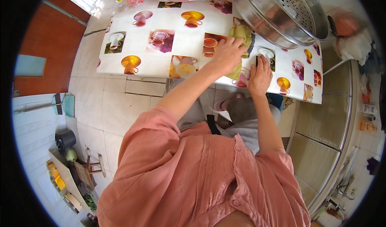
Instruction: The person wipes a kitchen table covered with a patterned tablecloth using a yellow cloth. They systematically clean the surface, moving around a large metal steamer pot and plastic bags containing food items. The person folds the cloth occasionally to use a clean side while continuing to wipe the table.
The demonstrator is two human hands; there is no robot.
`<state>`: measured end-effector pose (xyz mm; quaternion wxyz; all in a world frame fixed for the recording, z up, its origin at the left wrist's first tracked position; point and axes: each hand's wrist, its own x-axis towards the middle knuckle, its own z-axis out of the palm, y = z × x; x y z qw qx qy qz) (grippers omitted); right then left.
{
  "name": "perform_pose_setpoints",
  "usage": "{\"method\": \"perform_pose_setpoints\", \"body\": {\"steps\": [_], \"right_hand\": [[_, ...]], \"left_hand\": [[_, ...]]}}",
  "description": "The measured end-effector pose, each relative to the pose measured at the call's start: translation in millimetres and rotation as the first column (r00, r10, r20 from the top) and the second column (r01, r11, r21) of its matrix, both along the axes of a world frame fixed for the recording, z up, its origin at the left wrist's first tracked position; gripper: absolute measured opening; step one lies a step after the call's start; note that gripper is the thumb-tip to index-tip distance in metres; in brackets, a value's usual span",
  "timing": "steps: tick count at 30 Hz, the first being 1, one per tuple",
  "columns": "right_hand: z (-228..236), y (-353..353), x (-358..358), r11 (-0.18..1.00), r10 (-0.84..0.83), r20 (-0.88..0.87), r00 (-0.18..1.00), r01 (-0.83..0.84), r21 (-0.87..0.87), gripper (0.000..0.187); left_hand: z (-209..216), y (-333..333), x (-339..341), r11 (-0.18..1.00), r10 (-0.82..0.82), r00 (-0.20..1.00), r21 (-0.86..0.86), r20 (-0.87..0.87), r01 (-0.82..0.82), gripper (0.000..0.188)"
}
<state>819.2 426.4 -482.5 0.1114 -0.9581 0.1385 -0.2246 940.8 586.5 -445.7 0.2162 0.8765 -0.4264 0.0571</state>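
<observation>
Yellow-green cloth pressed flat on the bench by the left hand.

The left hand (228,53) was spread open, palm down, on the yellow-green cloth (241,36) at the near right of the bench (140,68), seemingly to keep it from sliding. The right hand (260,75) was laid just beside it, fingers curled around a small dark object (257,61) that could not be identified. A large steel steamer pot (281,14) crowded the far right, just behind the cloth.
</observation>
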Motion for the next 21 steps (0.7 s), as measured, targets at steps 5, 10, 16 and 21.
{"method": "perform_pose_setpoints", "body": {"steps": [5, 10, 16, 21], "right_hand": [[0.5, 1.3, 0.8, 1.0, 0.01, -0.003, 1.0, -0.01, -0.015, 0.046], [4.6, 6.2, 2.6, 0.999, -0.016, -0.029, 0.999, 0.015, -0.034, 0.047], [2.9, 10.1, 5.2, 0.997, -0.028, -0.009, 1.0, 0.027, -0.067, 0.045], [0.6, 5.1, 3.5, 0.996, -0.006, 0.002, 1.0, 0.006, -0.094, 0.045]], "left_hand": [[-9.2, 83.2, 72.4, 0.974, 0.227, 0.971, 0.005, 0.071, -0.228, 0.047], [-19.8, 231.3, 138.2, 0.852, 0.512, 0.834, 0.003, 0.207, -0.524, 0.042], [-25.8, 280.6, 128.0, 0.641, 0.76, 0.626, -0.043, 0.175, -0.766, 0.037], [-17.0, 214.3, 67.0, 0.852, 0.523, 0.84, -0.071, 0.143, -0.519, 0.039]]}}
